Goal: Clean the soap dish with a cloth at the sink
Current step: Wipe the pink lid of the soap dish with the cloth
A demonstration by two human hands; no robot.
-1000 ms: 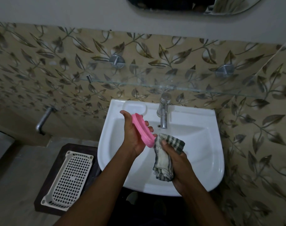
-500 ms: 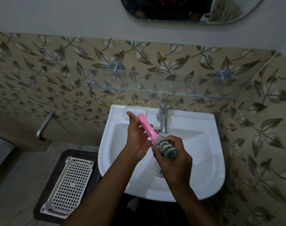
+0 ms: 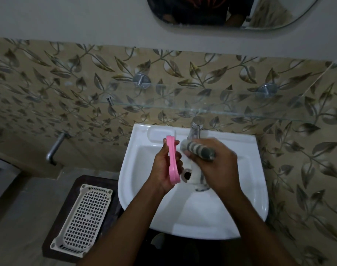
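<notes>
My left hand [image 3: 163, 167] grips a pink soap dish [image 3: 173, 160], held on edge over the white sink [image 3: 248, 198]. My right hand [image 3: 215, 162] grips a bunched checked cloth [image 3: 199, 150], whose loose end hangs down toward the drain [image 3: 187, 174]. The cloth sits just right of the dish, a small gap between them. Part of the cloth is hidden under my right fingers.
A chrome tap [image 3: 195, 128] stands at the sink's back, below a glass shelf [image 3: 202, 110]. A moulded soap recess [image 3: 157, 133] lies left of the tap. A white perforated tray [image 3: 83, 219] rests on a dark stool at lower left. A metal pipe [image 3: 55, 146] juts from the wall.
The dish has turned more upright in my left hand. My right hand has lifted the cloth up and off the dish, toward the tap.
</notes>
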